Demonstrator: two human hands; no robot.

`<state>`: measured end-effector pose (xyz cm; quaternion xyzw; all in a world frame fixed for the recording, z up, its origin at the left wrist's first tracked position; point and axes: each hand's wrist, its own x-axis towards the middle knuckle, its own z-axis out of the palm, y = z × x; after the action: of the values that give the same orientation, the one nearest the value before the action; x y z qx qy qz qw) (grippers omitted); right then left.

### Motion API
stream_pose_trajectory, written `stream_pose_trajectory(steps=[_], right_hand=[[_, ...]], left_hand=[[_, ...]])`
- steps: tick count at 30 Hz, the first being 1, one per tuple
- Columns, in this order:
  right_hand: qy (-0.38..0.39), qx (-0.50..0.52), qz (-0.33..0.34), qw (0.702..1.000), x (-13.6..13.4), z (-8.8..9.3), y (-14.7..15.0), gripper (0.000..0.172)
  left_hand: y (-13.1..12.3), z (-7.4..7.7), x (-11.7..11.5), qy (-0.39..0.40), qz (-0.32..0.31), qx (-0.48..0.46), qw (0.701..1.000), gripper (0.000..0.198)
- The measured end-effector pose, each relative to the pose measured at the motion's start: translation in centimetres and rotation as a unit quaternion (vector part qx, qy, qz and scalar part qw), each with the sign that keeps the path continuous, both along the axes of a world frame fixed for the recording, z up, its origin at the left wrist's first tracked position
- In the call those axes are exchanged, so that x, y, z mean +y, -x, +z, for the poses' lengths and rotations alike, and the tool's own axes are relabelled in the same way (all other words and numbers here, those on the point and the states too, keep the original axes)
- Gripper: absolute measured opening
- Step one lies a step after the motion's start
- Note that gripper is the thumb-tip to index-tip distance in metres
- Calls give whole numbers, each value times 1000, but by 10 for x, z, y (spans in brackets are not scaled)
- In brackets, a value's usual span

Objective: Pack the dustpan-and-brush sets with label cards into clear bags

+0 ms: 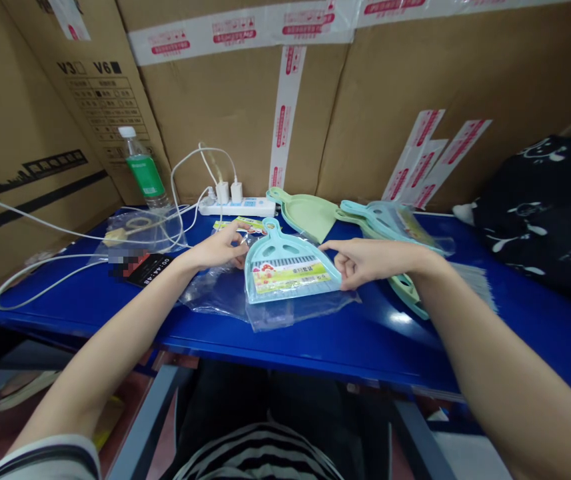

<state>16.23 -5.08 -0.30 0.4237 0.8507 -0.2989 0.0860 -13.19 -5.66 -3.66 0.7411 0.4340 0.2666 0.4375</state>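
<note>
A light blue dustpan lies in front of me, handle pointing away, with a striped brush and a printed card in it. Clear plastic bag film spreads around and below it. At its left edge, my left hand is closed with bent fingers on the bag film. Thumb and fingers of my right hand pinch the dustpan's right corner; whether film lies between is unclear.
Behind are a green dustpan and more blue and green dustpans. A power strip with white cables, a bottle and a phone are at left. Cardboard walls close off the back; a dark patterned bag sits right.
</note>
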Motion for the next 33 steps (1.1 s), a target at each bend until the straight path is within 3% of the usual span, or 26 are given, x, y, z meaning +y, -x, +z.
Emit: stream_pose_trajectory(steps=[6, 9, 14, 16, 19, 21, 25, 33], right_hand=[[-39, 12, -30, 999, -4, -1, 6, 82], [-49, 16, -32, 998, -6, -1, 9, 88], [-154, -9, -18, 988, -11, 0, 15, 82], [-182, -17, 7, 983, -14, 2, 19, 63], [-166, -36, 47, 984, -19, 4, 27, 26], [-152, -43, 47, 986, -21, 4, 31, 12], [-140, -41, 45, 988, -21, 2, 33, 12], [-153, -18, 53, 987, -18, -1, 32, 5]], left_hand=[[2, -5, 4, -99, 24, 60, 993, 36], [3, -1, 2, -142, -10, 120, 983, 41], [-1, 18, -11, -281, -19, 230, 931, 30], [-4, 24, -17, -286, -52, 250, 924, 29], [-9, 27, -23, -231, -156, 242, 929, 29], [-12, 25, -25, -209, -179, 237, 932, 27], [-16, 22, -27, -198, -179, 245, 932, 13], [-19, 21, -26, -222, -197, 245, 923, 8]])
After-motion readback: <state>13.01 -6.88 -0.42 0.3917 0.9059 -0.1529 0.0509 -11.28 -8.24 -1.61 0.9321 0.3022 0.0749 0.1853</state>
